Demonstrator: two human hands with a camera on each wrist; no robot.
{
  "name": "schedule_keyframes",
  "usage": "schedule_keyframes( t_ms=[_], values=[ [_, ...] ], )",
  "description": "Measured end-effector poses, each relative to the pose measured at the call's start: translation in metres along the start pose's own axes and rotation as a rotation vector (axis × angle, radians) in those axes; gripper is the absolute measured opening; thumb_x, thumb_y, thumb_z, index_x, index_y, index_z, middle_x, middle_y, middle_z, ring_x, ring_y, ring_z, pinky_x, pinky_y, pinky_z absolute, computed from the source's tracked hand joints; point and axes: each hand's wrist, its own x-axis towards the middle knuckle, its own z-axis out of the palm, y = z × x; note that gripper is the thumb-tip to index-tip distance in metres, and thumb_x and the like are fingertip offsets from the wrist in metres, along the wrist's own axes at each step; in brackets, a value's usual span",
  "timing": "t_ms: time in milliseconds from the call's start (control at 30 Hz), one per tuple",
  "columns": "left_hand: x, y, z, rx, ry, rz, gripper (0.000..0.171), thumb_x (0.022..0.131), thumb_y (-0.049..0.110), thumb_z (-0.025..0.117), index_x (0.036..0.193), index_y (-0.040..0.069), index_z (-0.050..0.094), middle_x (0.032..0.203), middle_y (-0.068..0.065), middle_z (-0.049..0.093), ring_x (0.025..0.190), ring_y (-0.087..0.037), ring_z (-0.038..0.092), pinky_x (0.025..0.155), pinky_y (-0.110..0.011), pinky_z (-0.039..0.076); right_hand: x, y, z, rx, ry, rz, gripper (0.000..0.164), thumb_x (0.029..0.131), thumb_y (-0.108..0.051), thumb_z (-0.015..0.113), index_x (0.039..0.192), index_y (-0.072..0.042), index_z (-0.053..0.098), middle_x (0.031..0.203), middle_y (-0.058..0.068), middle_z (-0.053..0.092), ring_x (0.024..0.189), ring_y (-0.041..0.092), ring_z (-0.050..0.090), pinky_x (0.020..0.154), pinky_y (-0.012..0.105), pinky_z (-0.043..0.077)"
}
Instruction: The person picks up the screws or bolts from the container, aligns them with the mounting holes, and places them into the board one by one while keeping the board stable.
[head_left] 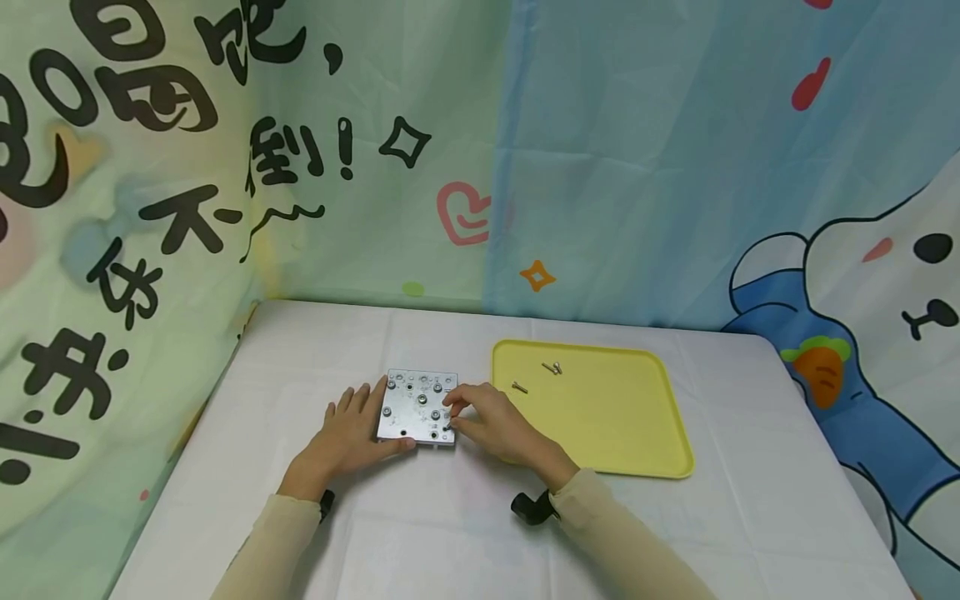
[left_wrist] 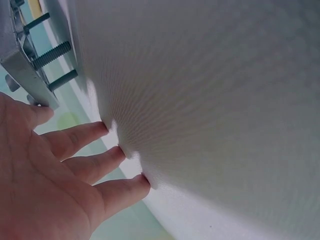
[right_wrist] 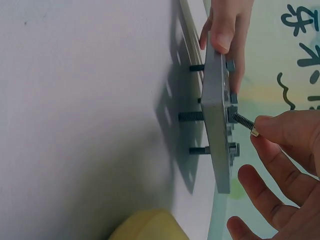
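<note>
A square metal plate [head_left: 408, 408] with several bolts through it lies on the white table, raised on the bolt ends that stick out beneath. My left hand [head_left: 351, 432] steadies its left side, thumb along the near edge and index finger at the far corner; the left wrist view shows the other fingertips [left_wrist: 137, 186] pressing the tablecloth. In my right hand [head_left: 491, 423] a small screw [right_wrist: 244, 121] is pinched between thumb and index finger. The screw's threaded end is at the plate's top face, beside a bolt head, tilted; whether it enters a hole I cannot tell.
A yellow tray [head_left: 615, 417] lies to the right of the plate, with several loose screws [head_left: 553, 367] toward its far left. The white tablecloth [head_left: 450, 533] covers the table. Printed fabric [head_left: 615, 167] hangs behind the table and along its left side.
</note>
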Motion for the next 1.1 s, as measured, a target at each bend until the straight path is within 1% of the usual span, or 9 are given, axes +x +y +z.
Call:
schedule_keyframes(
  t_ms=[133, 300, 500, 767, 1000, 1100],
  values=[
    [0.0004, 0.0001, -0.0005, -0.002, -0.004, -0.003, 0.115, 0.082, 0.076, 0.061, 0.161, 0.007, 0.016, 0.155, -0.031, 0.029, 0.143, -0.052, 0.02, 0.11, -0.071, 0.018, 0.0033, 0.0002, 0.0039, -0.018, -0.009, -0.022, 0.02, 0.092, -0.002, 0.068, 0.112, -0.004, 0.067, 0.094, 0.0, 0.071, 0.095, 0.028, 0.059, 0.089, 0.042, 0.043],
    [0.0002, 0.0005, -0.0012, 0.001, -0.003, 0.001, 0.114, 0.082, 0.075, 0.061, 0.161, 0.006, 0.016, 0.155, -0.031, 0.029, 0.143, -0.052, 0.021, 0.109, -0.071, 0.018, 0.0056, -0.0019, 0.0055, -0.032, -0.02, -0.009, 0.017, 0.094, -0.005, 0.068, 0.111, -0.005, 0.068, 0.094, 0.001, 0.07, 0.094, 0.027, 0.059, 0.086, 0.04, 0.044],
    [0.0008, 0.0007, -0.0018, 0.006, -0.004, 0.003, 0.114, 0.082, 0.075, 0.061, 0.161, 0.006, 0.016, 0.155, -0.031, 0.03, 0.143, -0.052, 0.021, 0.109, -0.071, 0.019, 0.0069, -0.0055, 0.0058, -0.039, -0.035, 0.015, 0.017, 0.094, -0.006, 0.067, 0.111, -0.006, 0.068, 0.095, 0.001, 0.069, 0.095, 0.025, 0.058, 0.086, 0.039, 0.044],
    [0.0007, -0.0003, -0.0007, 0.008, -0.006, 0.001, 0.114, 0.082, 0.075, 0.062, 0.161, 0.007, 0.016, 0.155, -0.031, 0.029, 0.143, -0.052, 0.021, 0.109, -0.071, 0.018, 0.0074, -0.0063, 0.0089, -0.061, -0.038, -0.022, 0.019, 0.091, -0.002, 0.069, 0.11, -0.005, 0.068, 0.094, 0.001, 0.068, 0.091, 0.021, 0.056, 0.083, 0.038, 0.044],
    [0.0007, -0.0016, 0.0014, 0.013, 0.009, 0.006, 0.114, 0.082, 0.076, 0.061, 0.161, 0.007, 0.017, 0.155, -0.03, 0.03, 0.143, -0.051, 0.023, 0.109, -0.07, 0.02, 0.0062, -0.002, 0.006, -0.089, -0.024, -0.022, 0.019, 0.093, -0.003, 0.067, 0.112, -0.006, 0.068, 0.097, 0.0, 0.069, 0.096, 0.024, 0.059, 0.087, 0.041, 0.045],
    [0.0009, -0.0017, 0.0017, 0.012, 0.012, 0.005, 0.114, 0.081, 0.076, 0.061, 0.161, 0.007, 0.017, 0.155, -0.03, 0.03, 0.143, -0.051, 0.023, 0.109, -0.07, 0.02, 0.0055, 0.0023, 0.0006, -0.076, -0.023, 0.007, 0.021, 0.094, -0.002, 0.065, 0.115, -0.006, 0.068, 0.101, 0.0, 0.069, 0.101, 0.025, 0.06, 0.09, 0.042, 0.045]
  ],
)
